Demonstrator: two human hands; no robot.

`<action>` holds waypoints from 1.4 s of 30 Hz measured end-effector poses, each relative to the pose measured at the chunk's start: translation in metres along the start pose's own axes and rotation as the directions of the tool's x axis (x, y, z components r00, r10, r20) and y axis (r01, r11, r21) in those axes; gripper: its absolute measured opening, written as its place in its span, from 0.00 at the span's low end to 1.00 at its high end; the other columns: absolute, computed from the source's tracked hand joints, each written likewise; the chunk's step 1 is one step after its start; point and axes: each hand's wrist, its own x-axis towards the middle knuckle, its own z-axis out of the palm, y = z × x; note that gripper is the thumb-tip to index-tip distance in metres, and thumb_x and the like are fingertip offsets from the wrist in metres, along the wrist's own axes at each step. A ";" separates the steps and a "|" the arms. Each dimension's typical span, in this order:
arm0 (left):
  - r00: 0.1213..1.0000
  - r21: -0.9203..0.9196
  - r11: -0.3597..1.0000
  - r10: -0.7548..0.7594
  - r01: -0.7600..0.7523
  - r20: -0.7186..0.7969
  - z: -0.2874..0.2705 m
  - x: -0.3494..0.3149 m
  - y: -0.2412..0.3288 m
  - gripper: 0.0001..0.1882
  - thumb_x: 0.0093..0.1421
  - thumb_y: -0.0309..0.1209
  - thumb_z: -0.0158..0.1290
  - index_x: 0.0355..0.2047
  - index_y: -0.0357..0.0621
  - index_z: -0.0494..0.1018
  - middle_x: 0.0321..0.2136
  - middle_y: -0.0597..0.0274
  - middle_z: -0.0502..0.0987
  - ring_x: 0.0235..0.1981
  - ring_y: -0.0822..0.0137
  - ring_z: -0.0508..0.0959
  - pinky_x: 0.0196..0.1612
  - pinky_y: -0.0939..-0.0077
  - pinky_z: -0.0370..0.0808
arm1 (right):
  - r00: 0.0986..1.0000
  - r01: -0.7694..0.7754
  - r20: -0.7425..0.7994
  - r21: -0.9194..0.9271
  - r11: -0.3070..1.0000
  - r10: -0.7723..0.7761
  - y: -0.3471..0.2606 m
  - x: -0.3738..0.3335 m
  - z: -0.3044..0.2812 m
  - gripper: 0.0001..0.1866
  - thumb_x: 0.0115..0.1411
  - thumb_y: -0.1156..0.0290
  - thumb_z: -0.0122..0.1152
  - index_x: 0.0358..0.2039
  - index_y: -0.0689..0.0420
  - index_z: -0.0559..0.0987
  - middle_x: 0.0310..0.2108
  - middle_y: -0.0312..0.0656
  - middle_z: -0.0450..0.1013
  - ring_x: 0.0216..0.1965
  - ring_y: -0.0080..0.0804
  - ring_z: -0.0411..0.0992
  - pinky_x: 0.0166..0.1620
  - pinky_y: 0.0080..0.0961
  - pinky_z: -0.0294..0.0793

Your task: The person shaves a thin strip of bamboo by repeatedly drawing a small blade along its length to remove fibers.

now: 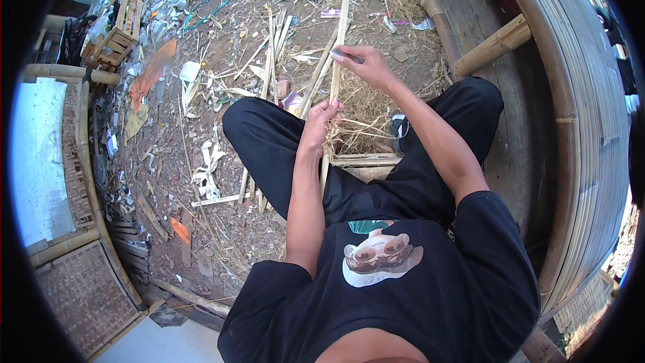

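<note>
A long, flat, straw-coloured strip, fibrous and straight-edged like split bamboo, runs between the person's spread knees, its far part reaching out above the littered ground. The left hand's grip is clamped on this strip near its lower part, thumb and fingers pinching its narrow width. Farther up, the right hand is just beside the strip, its grip closed around a slim, dark tool with a paler end; its exact shape is too small to tell. Curly, dry shavings make a loose, wispy heap beneath the hands, between smooth black trousers. More stiff, slender strips lie crossed on the gritty brown earth to the left, near crumpled pale scraps. Beyond are a slatted wooden crate and a torn, flat orange sheet; rounded bamboo poles edge a ribbed platform at right.
</note>
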 end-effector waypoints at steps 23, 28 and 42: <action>0.998 0.091 0.995 0.040 -0.036 -0.047 -0.003 0.003 -0.007 0.11 0.65 0.38 0.48 0.34 0.43 0.71 0.14 0.71 0.67 0.10 0.81 0.62 0.13 0.85 0.57 | 0.938 0.320 -0.014 -0.360 0.877 -0.347 0.000 -0.003 0.007 0.16 0.58 0.67 0.59 0.47 0.54 0.78 0.27 0.52 0.76 0.25 0.38 0.78 0.29 0.30 0.73; 0.999 0.085 0.996 0.030 -0.027 -0.039 0.000 0.000 -0.004 0.11 0.65 0.38 0.48 0.35 0.42 0.71 0.15 0.71 0.67 0.10 0.81 0.62 0.12 0.85 0.56 | 0.939 0.290 -0.068 -0.370 0.883 -0.337 0.006 -0.003 0.009 0.14 0.58 0.71 0.56 0.45 0.52 0.79 0.23 0.52 0.74 0.20 0.38 0.76 0.25 0.31 0.71; 0.987 -0.009 1.000 0.016 -0.018 -0.163 -0.015 0.000 -0.004 0.31 0.64 0.58 0.38 0.32 0.41 0.74 0.18 0.68 0.72 0.18 0.79 0.70 0.22 0.85 0.64 | 0.956 0.277 0.143 -0.146 0.950 -0.256 -0.065 -0.064 0.011 0.12 0.56 0.73 0.58 0.41 0.52 0.81 0.24 0.50 0.76 0.20 0.36 0.75 0.25 0.27 0.70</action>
